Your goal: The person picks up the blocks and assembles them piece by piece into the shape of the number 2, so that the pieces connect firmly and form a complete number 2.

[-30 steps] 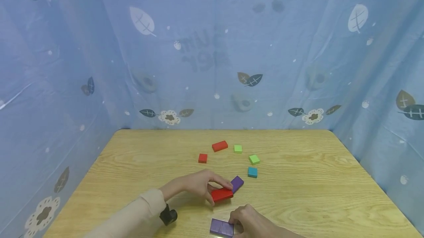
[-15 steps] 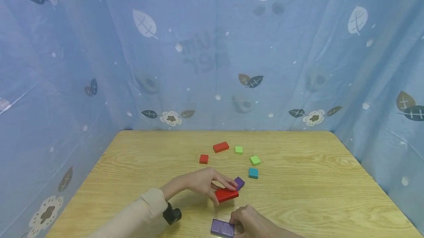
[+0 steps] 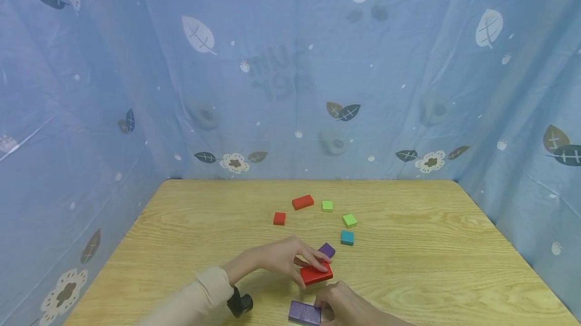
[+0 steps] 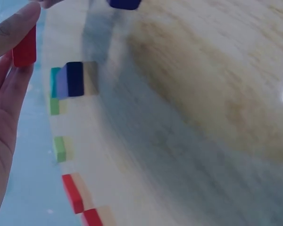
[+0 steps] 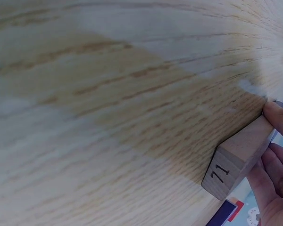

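Nearest on the wooden worktop [image 3: 408,270], the right hand [image 3: 342,306] pinches the right end of the near purple block [image 3: 304,313], thumb and fingers narrow around it; its long axis runs left to right, the right end a touch nearer the person. In the right wrist view this block shows pale wood-coloured faces, and its exposed end carries dark figures that read 71. Just beyond, the left hand [image 3: 288,258] holds the larger red block [image 3: 316,275] between thumb and fingers, the long axis mostly sideways with the right end angled slightly away; whether it touches the worktop I cannot tell. A black device [image 3: 239,303] sits at the left wrist, below a cream sleeve [image 3: 195,295]. Right behind the red block, partly covered by the fingers, lies the far purple block [image 3: 327,250]. Farther back are 1 blue block [image 3: 347,237], 2 green blocks [image 3: 349,220], a small red square block [image 3: 279,218] and a longer red piece [image 3: 302,202], its right end pointing slightly away. Behind hangs a blue curtain [image 3: 254,124] with leaves, flowers and faint lettering, too pale to read surely.
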`<state>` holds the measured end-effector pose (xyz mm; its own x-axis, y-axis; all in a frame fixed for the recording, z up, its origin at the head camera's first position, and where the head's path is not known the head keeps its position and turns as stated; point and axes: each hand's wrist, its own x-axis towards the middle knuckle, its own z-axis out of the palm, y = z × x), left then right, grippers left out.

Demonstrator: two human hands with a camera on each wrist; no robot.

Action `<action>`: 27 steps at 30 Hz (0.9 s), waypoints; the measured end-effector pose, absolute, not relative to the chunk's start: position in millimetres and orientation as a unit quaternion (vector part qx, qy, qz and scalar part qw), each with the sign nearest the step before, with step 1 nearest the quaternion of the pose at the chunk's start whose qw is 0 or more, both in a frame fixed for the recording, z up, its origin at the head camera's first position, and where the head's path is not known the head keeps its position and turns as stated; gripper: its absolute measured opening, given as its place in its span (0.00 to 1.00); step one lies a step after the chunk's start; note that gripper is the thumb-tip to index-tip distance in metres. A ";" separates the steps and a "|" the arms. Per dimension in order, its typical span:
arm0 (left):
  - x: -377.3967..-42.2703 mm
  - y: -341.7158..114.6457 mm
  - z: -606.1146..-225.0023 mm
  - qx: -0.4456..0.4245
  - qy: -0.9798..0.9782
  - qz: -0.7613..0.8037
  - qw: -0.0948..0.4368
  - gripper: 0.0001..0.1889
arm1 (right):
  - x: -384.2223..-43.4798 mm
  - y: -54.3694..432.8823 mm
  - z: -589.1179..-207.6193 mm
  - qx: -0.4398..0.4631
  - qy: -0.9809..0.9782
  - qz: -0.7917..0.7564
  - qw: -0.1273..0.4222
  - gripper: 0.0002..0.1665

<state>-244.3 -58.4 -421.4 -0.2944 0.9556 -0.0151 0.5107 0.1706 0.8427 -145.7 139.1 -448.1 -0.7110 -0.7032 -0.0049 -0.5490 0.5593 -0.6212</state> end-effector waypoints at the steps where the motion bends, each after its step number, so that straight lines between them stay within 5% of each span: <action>1: -243.9 -58.0 -423.4 0.523 0.711 0.376 0.283 0.28 | -146.0 139.1 -448.3 -0.357 0.873 -0.306 0.130 0.15; 27: -234.6 -53.2 -457.2 0.550 0.740 0.309 0.233 0.25 | -145.9 139.3 -448.1 -0.359 0.872 -0.308 0.128 0.18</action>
